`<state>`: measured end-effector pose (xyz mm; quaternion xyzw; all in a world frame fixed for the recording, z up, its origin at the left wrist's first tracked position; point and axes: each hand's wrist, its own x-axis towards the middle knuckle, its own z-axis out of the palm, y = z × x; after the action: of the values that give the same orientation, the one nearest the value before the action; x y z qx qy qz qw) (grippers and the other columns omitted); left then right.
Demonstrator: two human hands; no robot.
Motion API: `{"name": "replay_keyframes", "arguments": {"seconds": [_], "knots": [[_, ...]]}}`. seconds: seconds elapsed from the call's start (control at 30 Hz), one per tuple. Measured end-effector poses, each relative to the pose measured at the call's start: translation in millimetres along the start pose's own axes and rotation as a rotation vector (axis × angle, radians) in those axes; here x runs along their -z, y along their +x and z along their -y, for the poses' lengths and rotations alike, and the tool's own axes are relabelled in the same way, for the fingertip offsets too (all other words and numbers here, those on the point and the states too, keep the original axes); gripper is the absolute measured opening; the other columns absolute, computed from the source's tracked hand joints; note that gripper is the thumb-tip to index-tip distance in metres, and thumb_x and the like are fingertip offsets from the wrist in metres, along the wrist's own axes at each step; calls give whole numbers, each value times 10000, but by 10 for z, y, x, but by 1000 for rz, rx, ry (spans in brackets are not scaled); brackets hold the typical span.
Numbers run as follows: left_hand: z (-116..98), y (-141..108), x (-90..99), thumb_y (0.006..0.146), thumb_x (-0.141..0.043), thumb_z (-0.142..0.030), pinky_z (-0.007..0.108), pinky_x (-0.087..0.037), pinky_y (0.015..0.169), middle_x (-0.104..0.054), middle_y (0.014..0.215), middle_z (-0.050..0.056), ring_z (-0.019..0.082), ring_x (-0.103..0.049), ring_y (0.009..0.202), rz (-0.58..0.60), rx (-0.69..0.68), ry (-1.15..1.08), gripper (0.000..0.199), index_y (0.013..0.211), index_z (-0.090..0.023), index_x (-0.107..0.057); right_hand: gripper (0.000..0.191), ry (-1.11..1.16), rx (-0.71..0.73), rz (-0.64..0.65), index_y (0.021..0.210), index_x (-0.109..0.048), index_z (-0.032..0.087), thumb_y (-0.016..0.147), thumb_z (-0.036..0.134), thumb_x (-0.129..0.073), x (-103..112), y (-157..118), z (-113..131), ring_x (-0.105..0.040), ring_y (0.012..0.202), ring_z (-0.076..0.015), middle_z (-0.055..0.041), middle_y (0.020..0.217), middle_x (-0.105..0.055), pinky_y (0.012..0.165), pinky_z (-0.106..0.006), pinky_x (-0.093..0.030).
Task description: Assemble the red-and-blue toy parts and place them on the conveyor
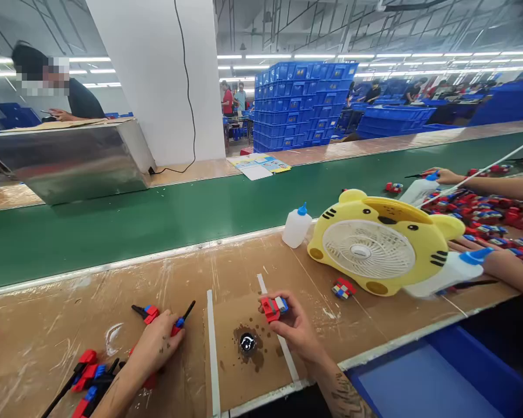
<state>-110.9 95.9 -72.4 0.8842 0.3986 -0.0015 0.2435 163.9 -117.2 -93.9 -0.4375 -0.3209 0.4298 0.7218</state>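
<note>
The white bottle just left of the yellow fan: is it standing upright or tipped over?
Upright: the white bottle has its blue cap on top.

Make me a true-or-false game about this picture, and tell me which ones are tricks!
1. The right hand holds a red piece with a white and blue end. True.
2. A white bottle stands beside the fan. True.
3. The fan is all green. False: it is mostly yellow, with an animal face and ears.
4. The left hand is holding the white bottle. False: its fingers are at a red-and-blue piece with a black rod.
5. The stacked crates are red. False: they are blue.
6. A shiny dark round spot lies between two white strips. True.
</note>
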Motion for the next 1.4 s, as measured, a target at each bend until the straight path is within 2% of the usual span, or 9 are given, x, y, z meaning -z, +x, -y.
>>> {"name": "replay_keyframes", "arguments": {"seconds": [0.07, 0.2, 0.33, 0.47, 0.63, 0.83, 1.13, 1.27, 1.4], "knots": [[-76, -36, -54, 803, -585, -455, 306, -432, 680, -601, 738, 59, 226, -568, 708, -69, 31, -332, 301, 753, -165, -649, 446, -2, -34, -27, 1078, -546, 284, 734, 341, -823, 50, -86, -69, -635, 908, -186, -43, 1083, -692, 808, -317, -464], [-341, -189, -278, 734, -736, -539, 202, -288, 467, -633, 803, 30, 68, -378, 476, -168, 240, -1116, 458, 998, -171, -676, 491, 120, -119, -175, 1189, -521, 289, 777, 329, -785, 116, -261, -200, -602, 816, -155, -34, 979, -691, 699, -265, -443], [-617, -331, -426, 738, -789, -387, 207, -418, 555, -641, 1102, 116, 110, -560, 660, -6, 144, -1505, 484, 1164, -191, -667, 469, 429, -203, -231, 1258, -532, 275, 851, 463, -669, 113, -339, -170, -543, 680, -139, -60, 954, -672, 519, -234, -355], [-805, -352, -329, 889, -653, -323, 289, -518, 697, -594, 1192, 136, 182, -631, 804, 179, -203, -1216, 437, 1313, -249, -581, 426, 495, -186, -236, 1227, -619, 226, 854, 425, -673, 122, -347, -130, -553, 740, -146, -76, 981, -671, 555, -243, -384], [-1066, -211, -47, 950, -501, -188, 337, -473, 980, -516, 1284, 125, 233, -558, 1138, 193, -666, -304, 417, 1359, -267, -515, 452, 464, -138, -272, 1214, -645, 223, 795, 360, -747, 154, -346, -191, -577, 809, -155, -70, 1016, -681, 617, -241, -405], [-1331, -15, 90, 941, -445, -140, 362, -489, 858, -581, 1208, 114, 258, -569, 1011, 241, -1167, 455, 478, 1398, -280, -469, 341, 567, -97, -332, 1117, -682, 216, 828, 395, -703, 176, -337, -230, -533, 702, -134, -43, 898, -667, 582, -240, -415], [-1494, 79, 79, 951, -501, -186, 328, -421, 824, -591, 1113, 95, 230, -528, 978, 278, -1206, 562, 309, 1244, -254, -572, 324, 576, -72, -310, 1116, -679, 217, 841, 386, -696, 196, -341, -238, -569, 723, -125, -45, 920, -679, 589, -233, -430], [-1530, 89, 59, 961, -485, -184, 337, -431, 810, -594, 1074, 96, 233, -527, 949, 278, -1215, 579, 239, 1160, -230, -609, 446, 521, -62, -271, 1164, -656, 245, 748, 327, -796, 198, -353, -213, -643, 898, -168, -50, 1041, -697, 789, -285, -492], [-1434, 65, 108, 923, -487, -132, 386, -454, 918, -554, 1205, 115, 265, -516, 1080, 384, -1053, 341, 403, 1295, -272, -550, 618, 423, -19, -216, 1212, -625, 272, 646, 318, -872, 196, -392, -222, -647, 1013, -211, -60, 1096, -702, 916, -349, -483]]}}
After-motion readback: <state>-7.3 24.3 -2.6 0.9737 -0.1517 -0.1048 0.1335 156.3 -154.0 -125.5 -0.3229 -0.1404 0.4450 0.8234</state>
